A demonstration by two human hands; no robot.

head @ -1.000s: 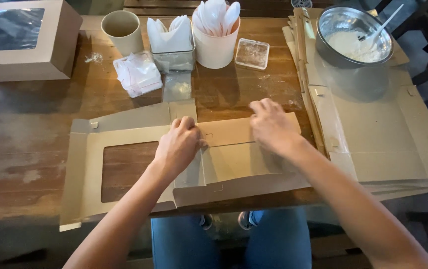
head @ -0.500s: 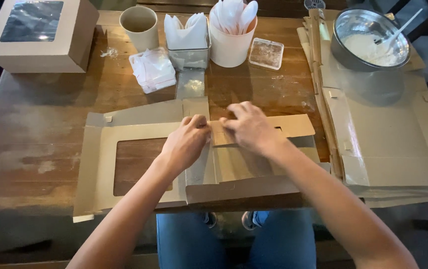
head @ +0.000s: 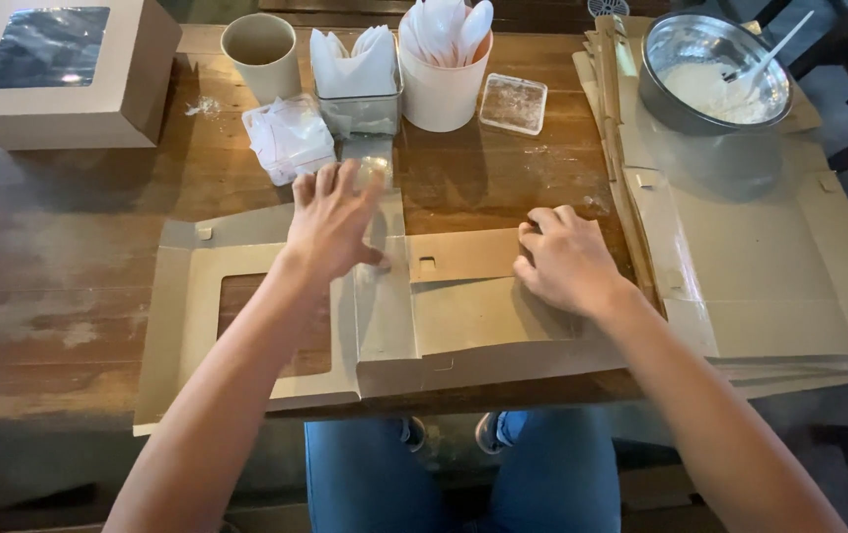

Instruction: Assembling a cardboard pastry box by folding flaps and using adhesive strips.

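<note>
Flat brown windowed box blank

a flat, unfolded brown cardboard box blank with a square window cut-out lies at the near table edge, under both hands. a finished square brown box with a clear window lid stands at the far left corner. a stack of flat brown box blanks lies at the right, and a small clear lidded container sits beyond the middle.
</note>
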